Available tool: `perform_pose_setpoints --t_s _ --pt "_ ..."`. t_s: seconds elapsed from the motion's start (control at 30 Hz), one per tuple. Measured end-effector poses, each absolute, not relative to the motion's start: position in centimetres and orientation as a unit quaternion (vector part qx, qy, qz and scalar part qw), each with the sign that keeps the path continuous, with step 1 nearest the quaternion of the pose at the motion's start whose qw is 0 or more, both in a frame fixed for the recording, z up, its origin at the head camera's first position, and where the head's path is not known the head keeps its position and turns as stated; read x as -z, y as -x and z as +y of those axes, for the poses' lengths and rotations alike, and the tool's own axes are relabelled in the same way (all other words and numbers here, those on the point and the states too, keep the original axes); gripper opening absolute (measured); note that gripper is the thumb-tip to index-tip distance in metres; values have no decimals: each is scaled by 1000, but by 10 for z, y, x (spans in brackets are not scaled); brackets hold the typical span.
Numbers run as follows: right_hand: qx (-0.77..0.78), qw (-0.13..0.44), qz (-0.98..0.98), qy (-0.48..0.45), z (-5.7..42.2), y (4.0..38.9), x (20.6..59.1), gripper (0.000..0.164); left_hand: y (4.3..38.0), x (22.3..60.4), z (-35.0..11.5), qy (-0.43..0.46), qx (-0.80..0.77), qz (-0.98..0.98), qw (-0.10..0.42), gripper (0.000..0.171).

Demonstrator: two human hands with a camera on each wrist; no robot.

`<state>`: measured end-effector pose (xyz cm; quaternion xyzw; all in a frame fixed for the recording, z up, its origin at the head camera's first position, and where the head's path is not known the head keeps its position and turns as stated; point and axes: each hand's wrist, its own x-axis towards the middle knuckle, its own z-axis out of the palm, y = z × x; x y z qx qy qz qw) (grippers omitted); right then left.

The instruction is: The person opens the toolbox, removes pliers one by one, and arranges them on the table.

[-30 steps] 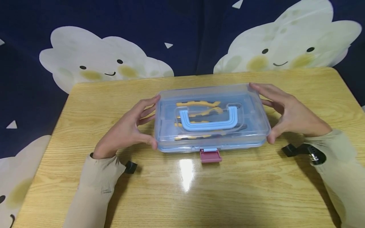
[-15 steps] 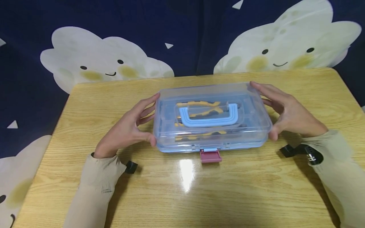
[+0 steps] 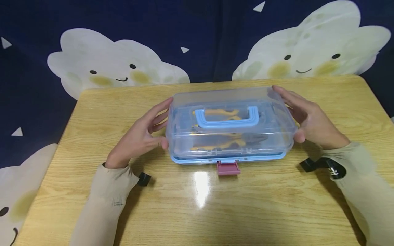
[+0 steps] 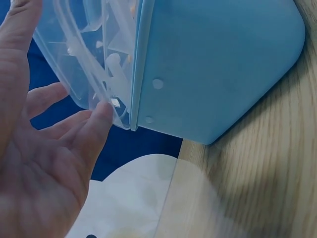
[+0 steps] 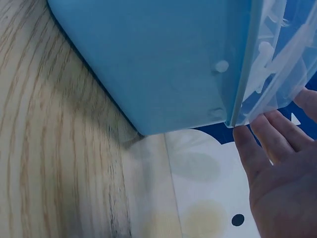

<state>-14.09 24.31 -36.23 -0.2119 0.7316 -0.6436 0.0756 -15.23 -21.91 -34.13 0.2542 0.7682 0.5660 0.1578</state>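
Note:
A plastic storage box with a clear lid and a light blue base sits on the wooden table. The lid tilts, its front edge raised off the base's front rim. My left hand holds the lid's left end, thumb at the front corner and fingers toward the back. On the opposite end my right hand grips the lid the same way. A blue handle lies flat on top. The pink latch hangs unfastened at the front. Through the lid show several yellow-and-black handled tools.
The wooden table extends in front of the box and to both sides. Behind it hangs a dark blue cloth printed with smiling clouds. Both wrists wear small black camera mounts, such as the one by the right cuff.
The lid's front edge has risen away from the base, and the handle has tipped backward with it. Both hands have shifted slightly up with the lid. The base and latch have stayed nearly in place.

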Motion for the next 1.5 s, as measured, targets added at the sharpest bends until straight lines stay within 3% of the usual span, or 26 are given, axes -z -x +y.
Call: perform_pose_setpoints --t_s 0.53,1.23,1.5 --pt "616 -13 750 242 239 143 365 114 153 343 -216 -225 -583 773 110 119" --pt "569 3 798 199 235 149 344 104 165 329 -215 -220 -568 789 76 109" --pt "565 -33 803 189 233 155 347 97 171 325 -215 -226 -557 796 72 110"
